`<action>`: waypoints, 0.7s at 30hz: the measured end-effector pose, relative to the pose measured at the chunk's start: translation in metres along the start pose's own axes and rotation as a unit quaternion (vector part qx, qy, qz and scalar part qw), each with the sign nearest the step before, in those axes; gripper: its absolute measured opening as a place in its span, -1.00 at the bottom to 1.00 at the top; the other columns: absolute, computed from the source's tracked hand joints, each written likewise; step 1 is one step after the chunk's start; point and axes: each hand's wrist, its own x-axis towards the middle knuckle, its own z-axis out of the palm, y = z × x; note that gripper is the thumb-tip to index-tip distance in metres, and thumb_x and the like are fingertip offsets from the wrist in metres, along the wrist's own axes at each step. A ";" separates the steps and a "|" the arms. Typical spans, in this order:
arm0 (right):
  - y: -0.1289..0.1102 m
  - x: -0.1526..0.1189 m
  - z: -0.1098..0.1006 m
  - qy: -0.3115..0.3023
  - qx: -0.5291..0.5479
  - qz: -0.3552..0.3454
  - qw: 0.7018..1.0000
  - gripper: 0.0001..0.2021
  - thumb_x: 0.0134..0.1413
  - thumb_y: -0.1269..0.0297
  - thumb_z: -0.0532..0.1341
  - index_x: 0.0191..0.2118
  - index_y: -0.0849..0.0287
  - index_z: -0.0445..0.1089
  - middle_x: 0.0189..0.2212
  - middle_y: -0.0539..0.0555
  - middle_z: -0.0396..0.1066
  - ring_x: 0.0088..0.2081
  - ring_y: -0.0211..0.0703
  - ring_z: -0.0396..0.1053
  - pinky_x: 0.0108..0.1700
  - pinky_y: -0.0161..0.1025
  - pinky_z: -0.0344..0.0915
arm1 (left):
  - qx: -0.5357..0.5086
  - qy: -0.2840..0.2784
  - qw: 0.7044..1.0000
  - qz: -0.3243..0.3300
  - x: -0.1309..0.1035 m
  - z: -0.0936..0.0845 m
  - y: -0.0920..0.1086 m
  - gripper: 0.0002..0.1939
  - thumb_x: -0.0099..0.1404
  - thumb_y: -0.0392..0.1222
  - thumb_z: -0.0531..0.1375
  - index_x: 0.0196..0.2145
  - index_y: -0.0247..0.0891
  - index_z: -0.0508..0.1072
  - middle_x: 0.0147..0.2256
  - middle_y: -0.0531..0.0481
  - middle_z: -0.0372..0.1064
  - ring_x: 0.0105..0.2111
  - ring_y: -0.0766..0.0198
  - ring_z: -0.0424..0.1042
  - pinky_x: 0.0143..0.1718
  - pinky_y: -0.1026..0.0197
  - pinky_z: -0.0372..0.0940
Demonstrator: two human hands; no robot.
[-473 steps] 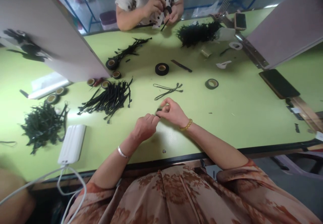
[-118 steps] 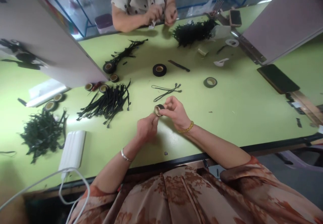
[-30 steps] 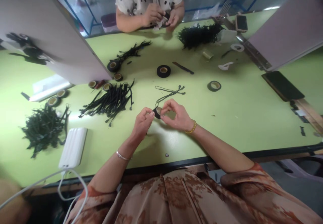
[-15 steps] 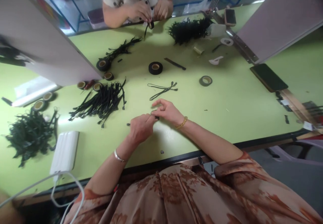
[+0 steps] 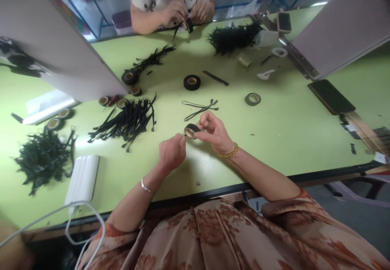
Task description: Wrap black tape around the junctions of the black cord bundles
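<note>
My right hand (image 5: 215,133) grips a small roll of black tape (image 5: 191,131) between thumb and fingers, its pale core facing me. Just left of the roll, my left hand (image 5: 172,151) is closed, thumb pressed on the fingers; what it pinches is too small to make out. Beyond the roll lie thin looped black cords (image 5: 201,108) with small connectors. Farther off rests a larger black tape roll (image 5: 191,82), and a loose grey-black roll (image 5: 252,99) lies to the right. A bundle of black wrapped cords (image 5: 129,119) is on the left.
Across the green table (image 5: 274,140), a person's hands (image 5: 189,14) hold black tape. A white power bank (image 5: 82,178) with a cable lies front left. Dark cord piles lie at left (image 5: 44,158) and back (image 5: 233,38). A phone (image 5: 331,96) is at right.
The tape roll, mostly hidden between my hands before, now shows in my right hand. My hands have moved slightly apart. The whole view has shifted a little.
</note>
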 end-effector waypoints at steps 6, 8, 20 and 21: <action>0.002 0.003 -0.008 -0.075 -0.098 -0.025 0.992 -0.67 -0.03 0.21 0.39 -0.34 0.13 0.19 -0.46 -0.05 0.33 -0.43 -0.28 0.29 -0.32 -0.27 0.25 | -0.362 0.066 0.929 -0.027 0.003 0.003 -0.016 -0.63 0.40 0.00 -0.03 -0.51 -0.23 0.20 -0.61 0.14 0.01 -0.57 0.37 0.03 -0.51 0.28 -0.01; 0.005 0.005 -0.009 -0.081 -0.133 -0.022 0.988 -0.67 0.00 0.16 0.38 -0.32 0.13 0.20 -0.45 -0.03 0.36 -0.40 -0.26 0.32 -0.28 -0.25 0.27 | -0.442 0.051 0.895 -0.030 0.004 0.004 -0.020 -0.64 0.38 0.07 0.01 -0.44 -0.24 0.28 -0.62 0.17 -0.02 -0.60 0.39 -0.03 -0.55 0.29 -0.05; 0.010 0.007 -0.008 -0.035 -0.195 0.051 0.979 -0.57 0.23 -0.05 0.13 0.01 0.16 0.40 -0.32 0.08 0.48 -0.26 -0.13 0.46 -0.14 -0.12 0.36 | -0.275 0.033 0.956 0.099 0.000 0.005 -0.010 -0.71 0.39 -0.11 -0.01 -0.44 -0.26 0.34 -0.45 0.04 0.33 -0.45 0.35 0.25 -0.37 0.28 0.17; 0.011 0.008 -0.008 -0.036 -0.175 0.062 0.982 -0.57 0.20 -0.05 0.16 0.02 0.16 0.38 -0.32 0.08 0.49 -0.26 -0.13 0.47 -0.14 -0.11 0.37 | -0.254 0.034 0.961 0.106 0.000 0.006 -0.009 -0.71 0.38 -0.12 -0.01 -0.44 -0.26 0.35 -0.45 0.03 0.33 -0.45 0.35 0.25 -0.37 0.28 0.17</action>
